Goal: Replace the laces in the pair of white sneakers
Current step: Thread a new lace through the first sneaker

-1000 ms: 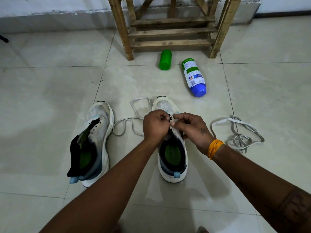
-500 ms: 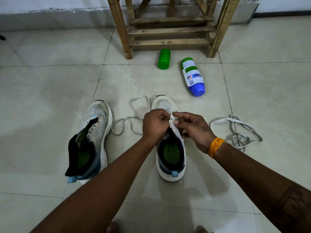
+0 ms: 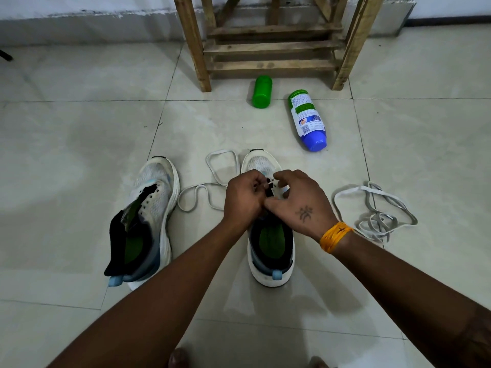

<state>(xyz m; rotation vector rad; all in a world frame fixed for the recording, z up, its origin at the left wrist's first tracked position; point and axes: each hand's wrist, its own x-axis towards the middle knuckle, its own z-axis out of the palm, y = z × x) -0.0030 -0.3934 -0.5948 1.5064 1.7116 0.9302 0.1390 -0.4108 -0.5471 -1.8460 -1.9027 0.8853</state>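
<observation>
Two white sneakers stand on the tiled floor, toes pointing away from me. The right sneaker is under both hands; the left sneaker stands apart at the left, its tongue pulled out and no lace in it. My left hand pinches the tip of a white lace at the eyelets near the toe. My right hand grips the shoe's upper beside it, fingers curled over the eyelet row. The lace trails in loops to the left of the shoe. Another lace lies bundled on the floor at the right.
A green bottle and a white bottle with a blue base lie on the floor beyond the shoes. A wooden stool stands against the wall behind them.
My right hand has turned so that its back faces up and has closed over the eyelet row. My left hand stays at the toe-end eyelets with the lace tip.
</observation>
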